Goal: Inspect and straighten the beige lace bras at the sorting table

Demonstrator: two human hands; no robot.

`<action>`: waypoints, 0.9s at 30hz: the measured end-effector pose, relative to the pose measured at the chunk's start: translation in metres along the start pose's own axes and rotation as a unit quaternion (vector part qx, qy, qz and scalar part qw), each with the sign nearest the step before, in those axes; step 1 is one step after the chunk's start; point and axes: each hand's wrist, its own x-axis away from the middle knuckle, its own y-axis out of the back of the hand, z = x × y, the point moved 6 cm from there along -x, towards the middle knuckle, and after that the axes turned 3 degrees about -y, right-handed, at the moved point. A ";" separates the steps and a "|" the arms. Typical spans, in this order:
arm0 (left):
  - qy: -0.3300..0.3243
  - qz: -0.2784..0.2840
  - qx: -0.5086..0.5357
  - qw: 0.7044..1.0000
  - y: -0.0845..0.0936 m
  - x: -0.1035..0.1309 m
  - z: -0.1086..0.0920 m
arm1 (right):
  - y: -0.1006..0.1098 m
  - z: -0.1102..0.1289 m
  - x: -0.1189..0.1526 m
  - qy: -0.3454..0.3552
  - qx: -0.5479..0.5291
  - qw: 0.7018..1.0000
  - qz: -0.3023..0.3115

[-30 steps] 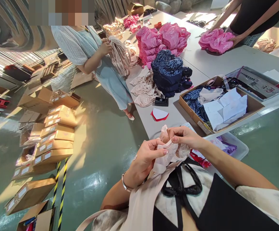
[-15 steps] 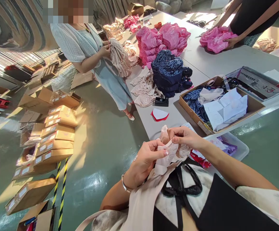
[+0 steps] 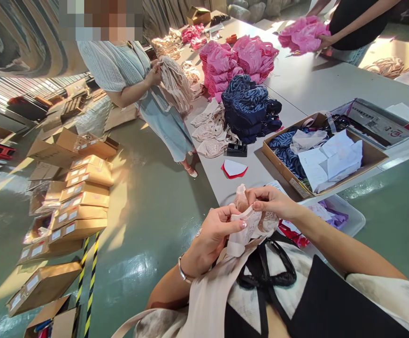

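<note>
My left grip (image 3: 211,233) was closed small on a pale pink lacy bra (image 3: 242,234), with the thumb on top. My right grip (image 3: 273,201) was nearly shut too, pinching the bra's edge between finger and thumb. The two were close together, and the bra was in both of them, in front of my tummy.

Just past my grips was the gray table (image 3: 306,89). A red and white piece (image 3: 234,168) lay near me, with a little black box (image 3: 237,149) behind it. Farther on were beige bras (image 3: 209,131), a dark blue pile (image 3: 248,110) and tall pink piles (image 3: 237,61). To the right, a cardboard tray (image 3: 290,180) held white papers (image 3: 331,157) and blue cloth (image 3: 285,148). A clear bin (image 3: 356,221) sat lower, right of my right grip.

Ahead to the left, a person in a light blue dress (image 3: 162,119) held a beige bunch (image 3: 176,84). Far to the right, another person (image 3: 355,26) held pink cloth (image 3: 303,35). Brown boxes (image 3: 84,199) stood on the shiny green floor (image 3: 144,206), well left of my left grip.
</note>
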 end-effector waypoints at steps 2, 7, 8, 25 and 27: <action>-0.001 0.003 0.003 1.000 -0.001 0.000 0.000 | 0.001 0.000 0.000 0.001 0.001 1.000 -0.002; -0.008 0.005 0.001 1.000 -0.003 0.001 -0.002 | 0.001 0.000 0.001 0.000 0.001 1.000 0.000; -0.010 0.002 -0.003 1.000 -0.003 0.002 -0.003 | 0.002 0.000 0.001 0.000 0.000 1.000 -0.001; 0.000 -0.012 -0.025 1.000 -0.004 0.004 -0.007 | 0.004 -0.002 0.001 -0.002 -0.008 1.000 -0.004; 0.001 -0.011 -0.021 1.000 -0.003 0.003 -0.006 | 0.004 -0.002 0.001 -0.005 -0.003 1.000 -0.009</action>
